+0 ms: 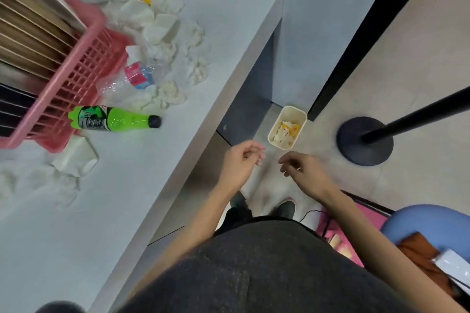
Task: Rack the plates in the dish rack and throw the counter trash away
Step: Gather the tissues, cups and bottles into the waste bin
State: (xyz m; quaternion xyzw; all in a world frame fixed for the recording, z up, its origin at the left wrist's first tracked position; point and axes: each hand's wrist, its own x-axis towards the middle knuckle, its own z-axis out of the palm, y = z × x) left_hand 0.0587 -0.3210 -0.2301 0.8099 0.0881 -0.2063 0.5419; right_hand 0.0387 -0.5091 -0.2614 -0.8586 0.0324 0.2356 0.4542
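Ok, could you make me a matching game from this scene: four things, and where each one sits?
Things:
1 green bottle
2 plates
3 small bin
4 crumpled tissues

Places:
A on the floor, scraps inside
B lying on its side on the counter
C standing on edge in the pink rack
D heaped at the counter's far end

Pairs: 1-B; 2-C; 3-A; 4-D

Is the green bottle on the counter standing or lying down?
Lying down: the green bottle rests on its side, black cap pointing right.
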